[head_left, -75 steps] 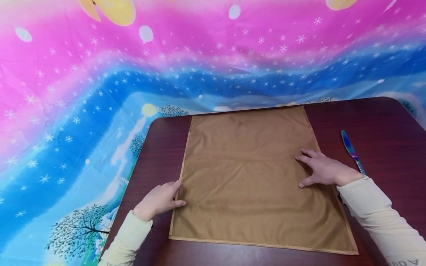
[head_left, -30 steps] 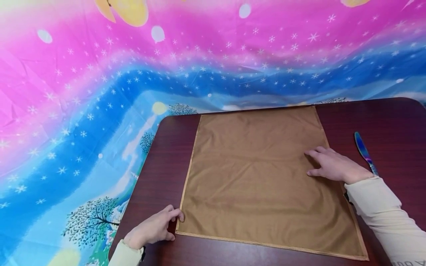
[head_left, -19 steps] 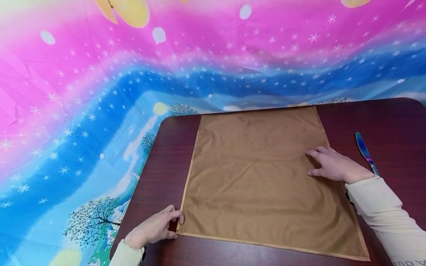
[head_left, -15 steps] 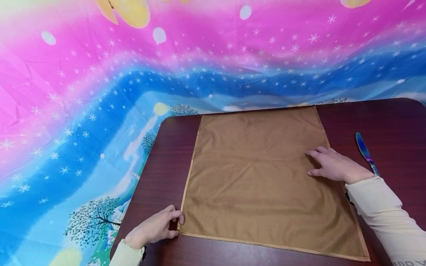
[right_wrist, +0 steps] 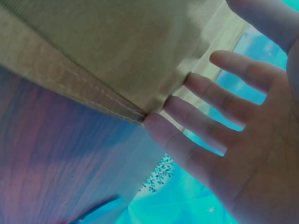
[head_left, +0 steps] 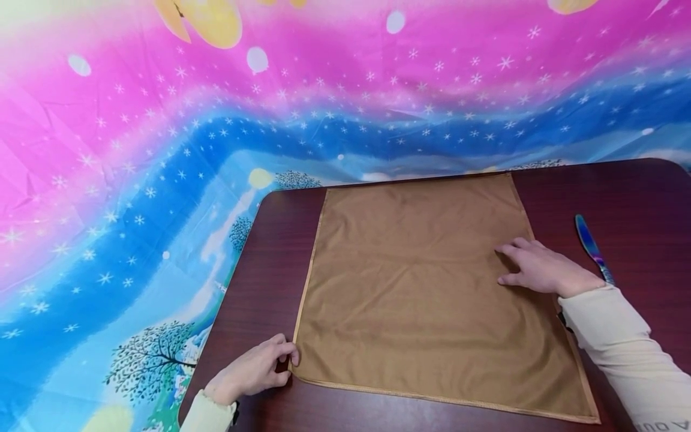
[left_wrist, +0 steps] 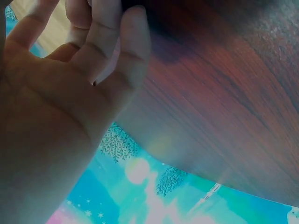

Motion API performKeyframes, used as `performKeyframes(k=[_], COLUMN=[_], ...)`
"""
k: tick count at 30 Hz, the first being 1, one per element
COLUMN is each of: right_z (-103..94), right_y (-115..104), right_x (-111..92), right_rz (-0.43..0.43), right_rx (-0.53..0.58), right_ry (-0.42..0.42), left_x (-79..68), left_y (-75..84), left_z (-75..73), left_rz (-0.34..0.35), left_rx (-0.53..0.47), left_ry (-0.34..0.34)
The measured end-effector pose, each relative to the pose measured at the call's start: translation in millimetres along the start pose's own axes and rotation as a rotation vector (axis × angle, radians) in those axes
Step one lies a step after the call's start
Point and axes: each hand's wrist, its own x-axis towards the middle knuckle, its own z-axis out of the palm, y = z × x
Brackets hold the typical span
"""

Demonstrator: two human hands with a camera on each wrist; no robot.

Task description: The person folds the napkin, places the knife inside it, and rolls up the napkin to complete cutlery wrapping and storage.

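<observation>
One cloth (head_left: 410, 288) lies spread over the middle of one dark red-brown table (head_left: 272, 258), its far edge along the table's far side. The cloth is plain brown and four-sided, with a stitched hem in a lighter tan along its edges; soft creases run across it, and ripples gather toward the near right. Its near left corner bends up, rounding that end of the near hem.

Two hands are at the cloth. The left hand (head_left: 256, 369) pinches that near left corner between thumb and curled fingers. The right hand (head_left: 545, 267) grips nothing: its fingers are spread, fingertips resting on the cloth by the right edge. Both arms wear pale cream sleeves (head_left: 604, 318).

One knife (head_left: 588, 237) with a shiny, rainbow-tinted blade lies on the table right of the cloth, its handle partly hidden behind the right arm. Behind the table hangs one pink and blue sheet (head_left: 324, 78) printed with snowflakes and trees.
</observation>
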Motion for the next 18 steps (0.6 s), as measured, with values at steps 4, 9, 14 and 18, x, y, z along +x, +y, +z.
performKeyframes(k=[4,9,14,18], right_z=[0.7,1.7,2.1,1.7], right_y=[-0.5,-0.8,-0.9,-1.1], right_x=[1.0,2.6,2.6,2.1], right_rz=[0.0,0.01,0.019,0.028], right_rx=[0.008,0.01,0.006,0.008], right_ry=[0.004,0.006,0.008,0.011], left_x=[1.3,2.6,3.6,4.6], left_y=[-0.7,-0.3,1.6,3.6], left_z=[0.1,0.4,-0.3,-1.2], left_rz=[0.001,-0.034,-0.036,-0.016], left_rx=[-0.009,0.011,0.032,0.033], left_ry=[0.004,0.02,0.032,0.048])
